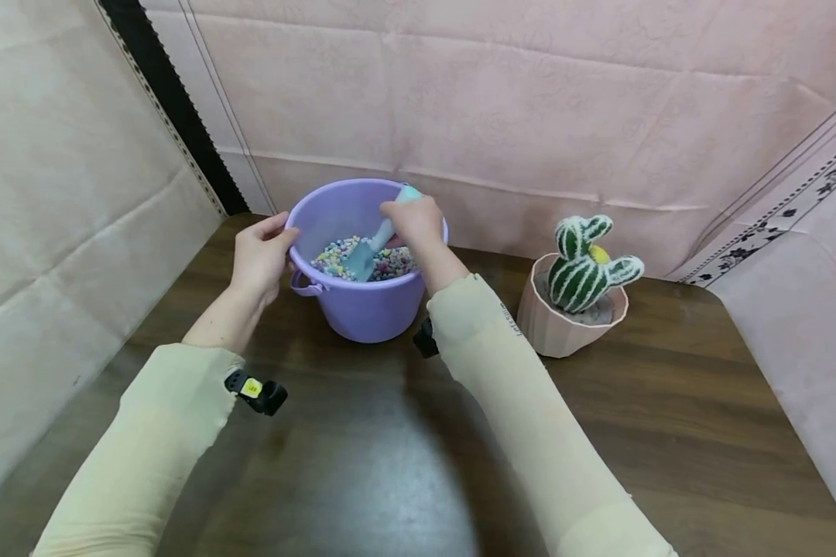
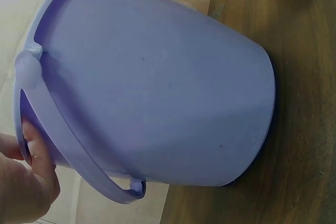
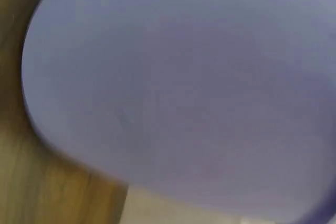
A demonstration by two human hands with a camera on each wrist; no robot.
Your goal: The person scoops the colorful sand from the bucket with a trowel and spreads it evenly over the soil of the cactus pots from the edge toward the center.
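A purple bucket (image 1: 372,313) stands on the table, with small pastel beads (image 1: 330,257) inside it. My left hand (image 1: 261,259) pinches the bucket's rim on the left side, thumb over the edge; the left wrist view shows the fingers (image 2: 37,145) at the rim beside the lowered handle (image 2: 68,135). Over the right part of the opening, my right hand (image 1: 418,224) grips the handle of a light blue toy shovel (image 1: 362,259). The shovel's blade dips into the beads. Only the bucket's outer wall (image 3: 178,98) fills the right wrist view, and the right hand is out of it.
To the right on the wooden table (image 1: 362,464) stands a pale pink pot (image 1: 553,329) with a knitted green and white cactus (image 1: 574,282). Pink cloth (image 1: 495,116) hangs close behind the bucket, with more cloth along both sides.
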